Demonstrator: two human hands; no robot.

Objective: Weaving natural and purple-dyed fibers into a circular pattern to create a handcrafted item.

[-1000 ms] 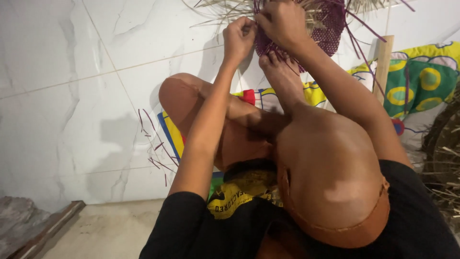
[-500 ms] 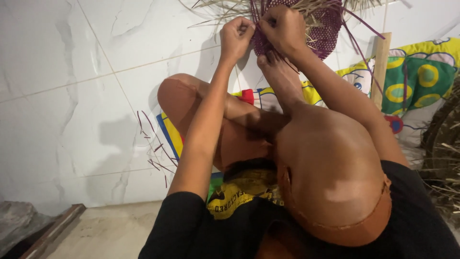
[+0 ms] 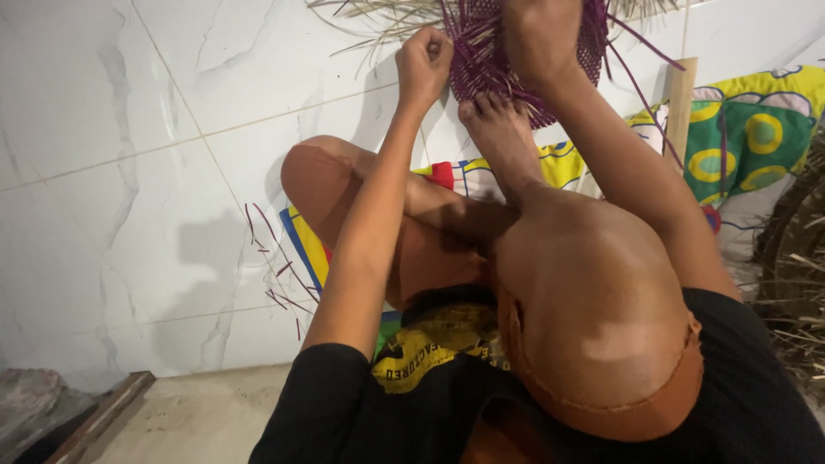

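A round purple woven mat [image 3: 490, 60] with loose purple and straw-coloured strands lies on the floor at the top of the view. My foot [image 3: 503, 129] presses on its near edge. My left hand [image 3: 424, 62] is a closed fist at the mat's left edge, gripping purple strands. My right hand [image 3: 541, 39] rests on top of the mat, fingers closed over the weave; its fingertips are cut off by the frame's top.
White marble floor tiles [image 3: 129, 198] fill the left. Cut purple strand scraps [image 3: 275, 266] lie beside my knee. A colourful printed cloth [image 3: 748, 142] and an upright wooden stick [image 3: 679, 103] are at right, with dry straw [image 3: 799, 283] at the far right edge.
My right hand has moved up and away across the mat, apart from my left hand. The left fist stays at the mat's left edge.
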